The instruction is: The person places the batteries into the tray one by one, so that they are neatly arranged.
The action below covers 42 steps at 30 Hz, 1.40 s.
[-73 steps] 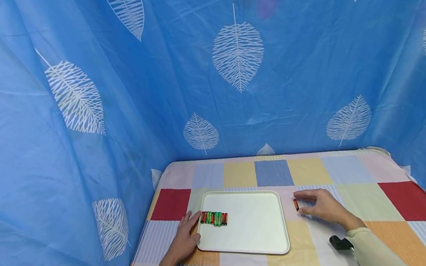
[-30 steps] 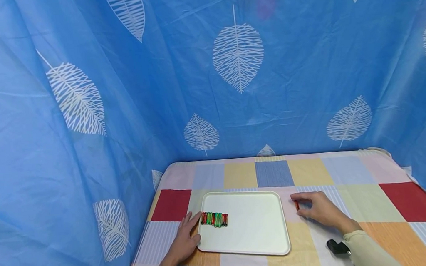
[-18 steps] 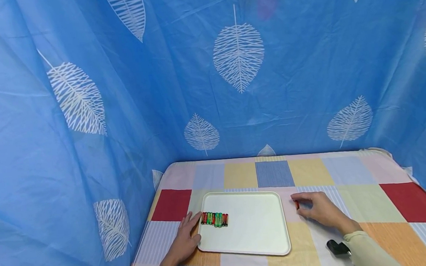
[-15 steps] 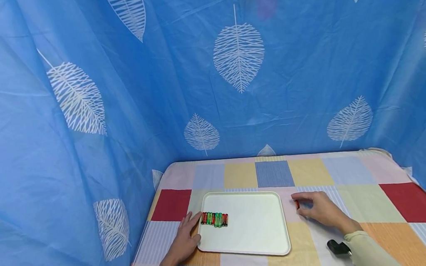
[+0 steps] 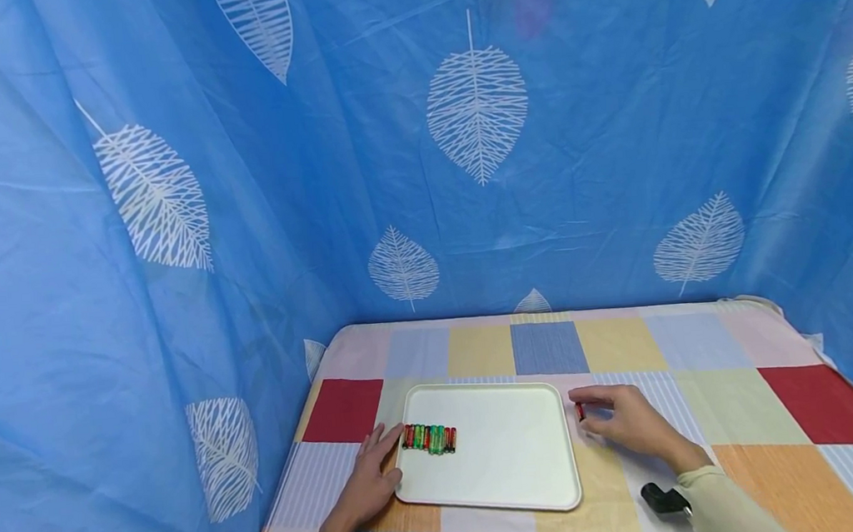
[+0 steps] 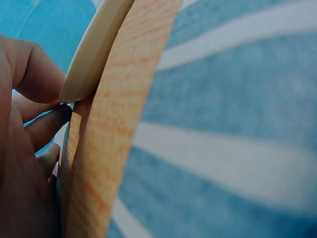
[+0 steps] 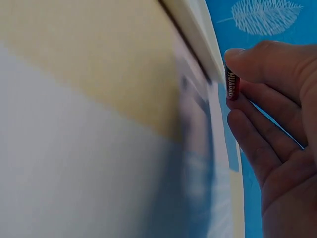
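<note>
My right hand (image 5: 627,421) pinches a small red battery (image 7: 232,84) between thumb and fingers, just right of the tray's right rim; gold lettering shows on its side in the right wrist view. A white rectangular tray (image 5: 513,464) lies on the table. Several red and green batteries (image 5: 438,439) stand side by side in a row against its left side. At that left edge rests my left hand (image 5: 368,479), fingers loosely extended. In the left wrist view, its thumb (image 6: 42,82) touches the tray's rim (image 6: 89,59) and its other fingers are partly hidden.
A patchwork tablecloth (image 5: 716,406) covers the table beneath the tray. Blue curtains (image 5: 575,146) with white leaf prints hang behind the table and along its left side. Black wrist-camera mounts (image 5: 663,498) sit by both sleeves.
My right hand has moved left toward the tray with the battery, which has turned in its fingers to show more red. The left hand, tray and battery row have stayed put.
</note>
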Tool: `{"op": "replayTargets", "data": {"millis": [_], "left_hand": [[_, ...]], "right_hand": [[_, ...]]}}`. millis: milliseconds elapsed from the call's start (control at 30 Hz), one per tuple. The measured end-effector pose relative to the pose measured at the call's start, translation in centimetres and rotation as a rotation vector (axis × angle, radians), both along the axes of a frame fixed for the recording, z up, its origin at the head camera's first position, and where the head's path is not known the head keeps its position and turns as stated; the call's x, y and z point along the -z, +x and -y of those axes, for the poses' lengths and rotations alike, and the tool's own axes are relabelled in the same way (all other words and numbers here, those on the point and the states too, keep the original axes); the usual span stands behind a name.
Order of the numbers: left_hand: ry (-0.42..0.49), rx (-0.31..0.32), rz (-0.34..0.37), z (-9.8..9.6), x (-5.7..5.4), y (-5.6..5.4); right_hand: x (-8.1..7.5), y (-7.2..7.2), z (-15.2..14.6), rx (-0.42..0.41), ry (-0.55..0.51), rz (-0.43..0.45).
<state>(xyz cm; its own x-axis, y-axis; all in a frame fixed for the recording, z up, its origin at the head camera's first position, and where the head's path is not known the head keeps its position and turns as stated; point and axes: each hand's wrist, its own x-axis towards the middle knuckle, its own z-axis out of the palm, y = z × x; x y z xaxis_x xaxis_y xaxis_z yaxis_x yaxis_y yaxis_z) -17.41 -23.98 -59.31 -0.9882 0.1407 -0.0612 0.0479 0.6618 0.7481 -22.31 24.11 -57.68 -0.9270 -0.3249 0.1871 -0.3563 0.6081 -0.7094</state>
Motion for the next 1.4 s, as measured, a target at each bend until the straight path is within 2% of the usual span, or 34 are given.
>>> {"op": "replayTargets", "data": {"millis": [333, 600, 967, 1167, 1400], "left_hand": [[0.004, -0.004, 0.000, 0.1, 0.1, 0.0], [0.007, 0.005, -0.026, 0.0, 0.1, 0.0], [-0.007, -0.013, -0.008, -0.1, 0.0, 0.0], [-0.001, -0.013, -0.005, 0.0, -0.1, 0.0], [-0.005, -0.013, -0.004, -0.1, -0.1, -0.1]], "right_hand": [[0.2, 0.1, 2.7, -0.057, -0.103, -0.014], [0.1, -0.1, 4.6, -0.086, -0.174, 0.001], [-0.3, -0.4, 8.0, -0.115, -0.192, -0.001], [0.3, -0.3, 10.1, -0.151, -0.183, -0.019], [0.7, -0.2, 12.6, -0.193, -0.203, 0.007]]}}
